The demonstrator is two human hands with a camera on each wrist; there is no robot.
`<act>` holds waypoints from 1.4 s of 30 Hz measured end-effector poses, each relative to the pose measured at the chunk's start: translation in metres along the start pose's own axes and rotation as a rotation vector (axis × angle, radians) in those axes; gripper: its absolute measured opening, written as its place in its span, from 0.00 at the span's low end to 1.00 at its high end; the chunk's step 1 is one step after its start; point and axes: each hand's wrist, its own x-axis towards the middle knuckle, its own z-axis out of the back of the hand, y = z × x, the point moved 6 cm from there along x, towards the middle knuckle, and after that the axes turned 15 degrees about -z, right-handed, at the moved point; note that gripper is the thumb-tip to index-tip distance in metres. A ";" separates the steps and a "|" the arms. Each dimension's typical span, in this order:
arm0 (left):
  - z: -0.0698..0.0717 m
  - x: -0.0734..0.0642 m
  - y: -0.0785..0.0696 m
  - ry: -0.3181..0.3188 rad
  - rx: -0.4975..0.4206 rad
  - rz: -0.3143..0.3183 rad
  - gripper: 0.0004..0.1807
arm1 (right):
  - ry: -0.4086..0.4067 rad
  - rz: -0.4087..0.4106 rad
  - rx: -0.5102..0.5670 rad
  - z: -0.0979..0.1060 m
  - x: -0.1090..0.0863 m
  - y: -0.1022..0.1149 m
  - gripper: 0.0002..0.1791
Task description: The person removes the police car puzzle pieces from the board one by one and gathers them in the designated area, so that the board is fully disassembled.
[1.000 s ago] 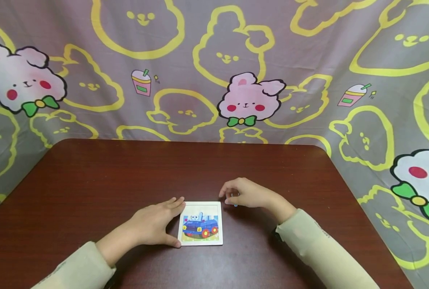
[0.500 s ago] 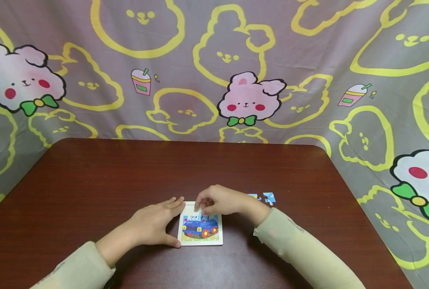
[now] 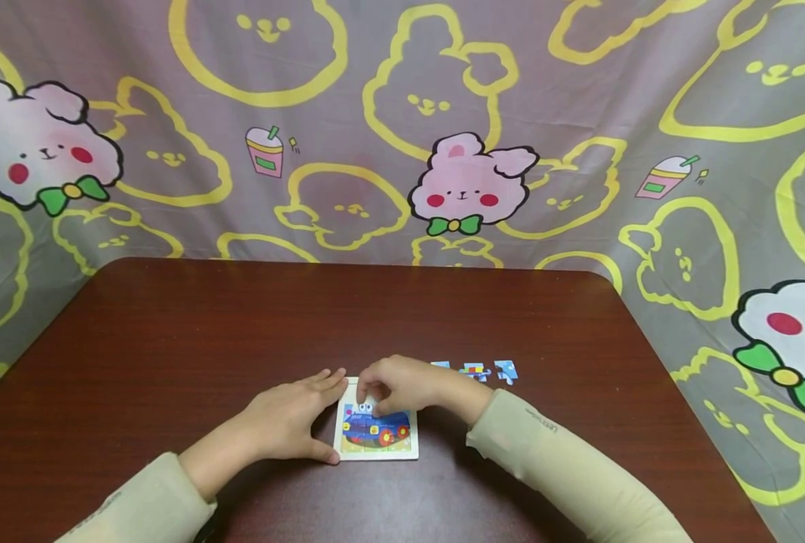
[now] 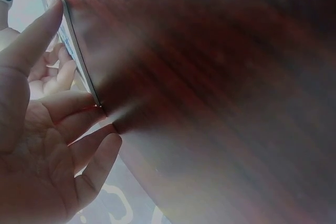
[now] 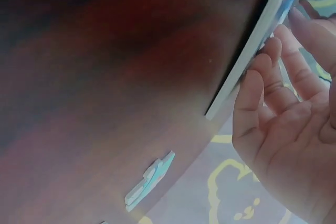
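A square white-framed jigsaw tray [image 3: 417, 445] lies on the table, showing a blue tractor with red wheels. My left hand [image 3: 283, 417] steadies its left side, thumb at the near corner and straight fingers by the far corner; the left wrist view shows those fingers against the tray's edge. Over the tray's upper part is my right hand [image 3: 402, 385], thumb and index finger curled in a pinch around the puzzle piece with the eyes [image 3: 365, 408]. The hand covers the upper right of the picture. In the right wrist view, its other fingers [image 5: 252, 90] lie loosely bent beside the tray.
Loose puzzle pieces lie beyond the tray to the right: a blue one [image 3: 441, 364], one with red and yellow [image 3: 473, 370] and another blue one [image 3: 506, 370]. The dark wooden table [image 3: 240, 324] ends at a patterned curtain [image 3: 348, 136].
My right hand has moved left from the loose pieces to the tray's upper part, uncovering those pieces. It has shifted slightly further left and down since half a second ago. My left hand stays put.
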 end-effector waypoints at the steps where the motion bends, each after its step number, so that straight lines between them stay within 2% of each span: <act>1: 0.000 0.000 0.000 -0.001 0.001 -0.002 0.57 | 0.000 -0.004 -0.003 0.000 0.000 0.000 0.09; 14: 0.000 -0.001 0.001 -0.008 0.002 -0.008 0.56 | 0.023 -0.070 -0.025 -0.005 0.003 0.002 0.12; 22: 0.001 0.001 0.001 -0.017 0.002 -0.014 0.51 | 0.026 -0.102 -0.031 -0.006 0.002 0.004 0.12; 42: -0.001 0.003 0.001 -0.032 0.016 0.017 0.50 | 0.005 -0.093 -0.027 -0.007 0.000 0.004 0.13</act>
